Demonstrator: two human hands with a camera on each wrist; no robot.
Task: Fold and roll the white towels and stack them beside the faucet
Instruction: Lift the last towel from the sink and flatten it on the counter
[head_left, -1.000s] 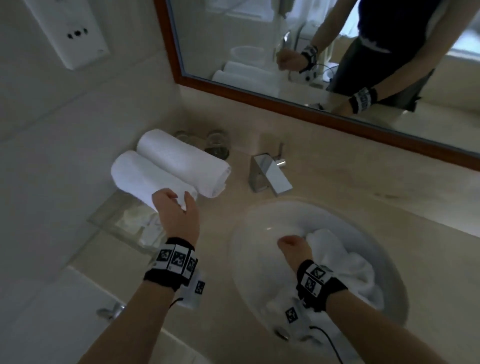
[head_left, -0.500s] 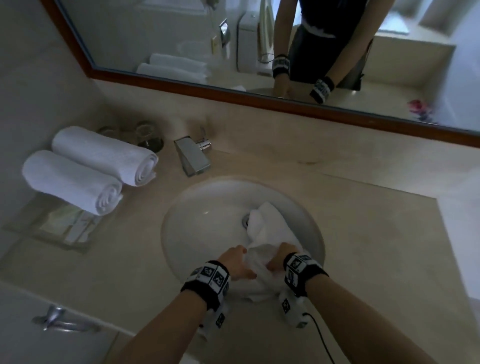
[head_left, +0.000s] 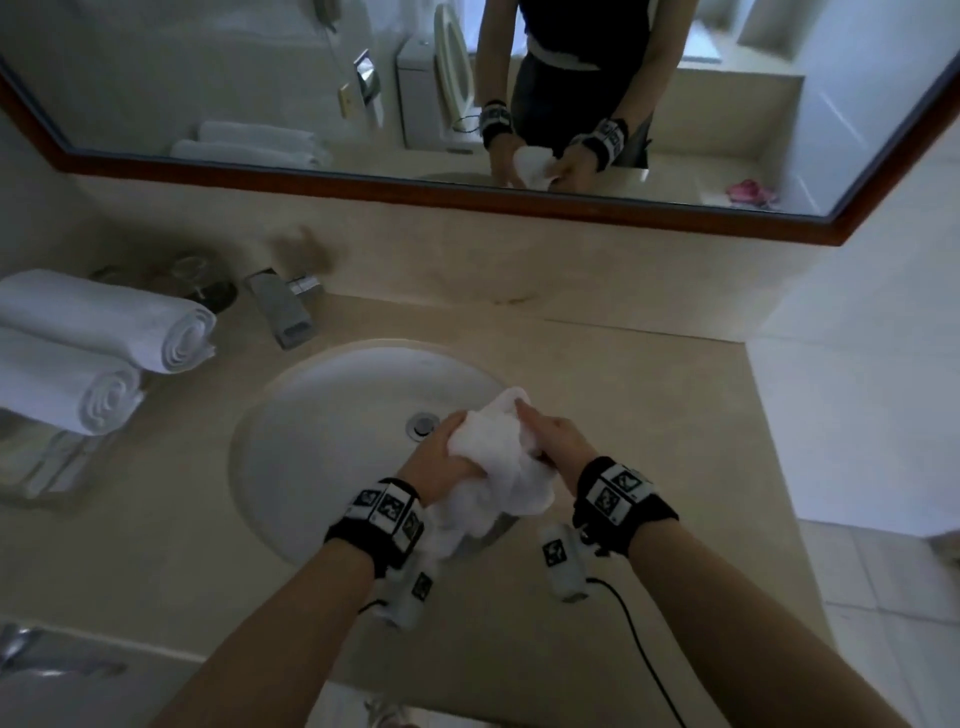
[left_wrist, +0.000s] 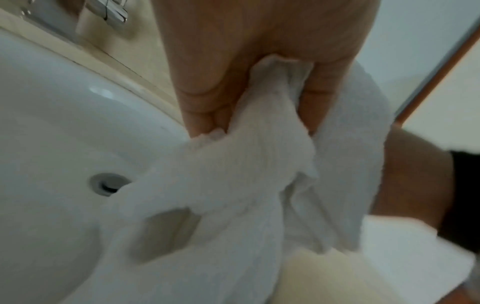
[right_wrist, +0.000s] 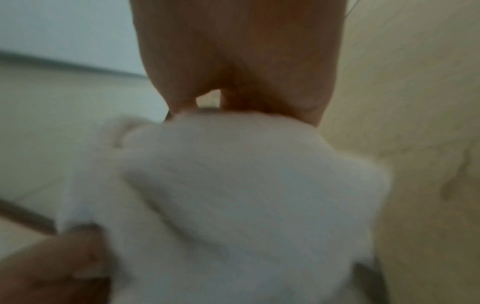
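A crumpled white towel hangs bunched over the near right part of the round white sink. My left hand grips its left side, and the left wrist view shows the towel pinched between my curled fingers. My right hand grips the right side, with the towel bunched under it in the blurred right wrist view. Two rolled white towels lie side by side left of the chrome faucet.
Glass tumblers stand behind the rolls near the faucet. A clear tray with small items sits under the nearer roll. A wood-framed mirror runs along the wall. Beige counter stretches right of the sink, ending at a wall.
My left hand left the rolled towels and joined the right hand at the sink. Both hands have lifted the crumpled towel out of the basin, and my view has swung right.
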